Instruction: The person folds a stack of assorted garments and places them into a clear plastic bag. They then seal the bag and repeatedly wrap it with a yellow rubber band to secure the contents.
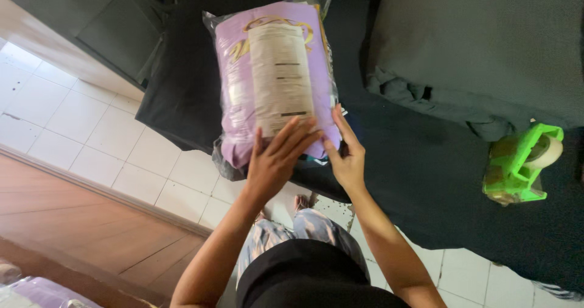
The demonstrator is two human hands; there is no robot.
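Note:
A purple soft package in clear plastic wrap [240, 71] lies on a dark cloth-covered surface [413, 162], with a white paper label [281, 77] stuck on its top. My left hand [277, 159] rests flat on the package's near end, fingers spread over the label's lower edge. My right hand [347, 153] presses its fingertips on the package's near right corner, beside the label. Neither hand grips anything.
A green tape dispenser [520, 162] with a tape roll sits on the dark cloth at the right. Grey folded fabric [480, 52] lies at the back right. White floor tiles [79, 125] and a wooden floor strip [91, 229] are at the left. Another purple wrapped package [42, 293] shows bottom left.

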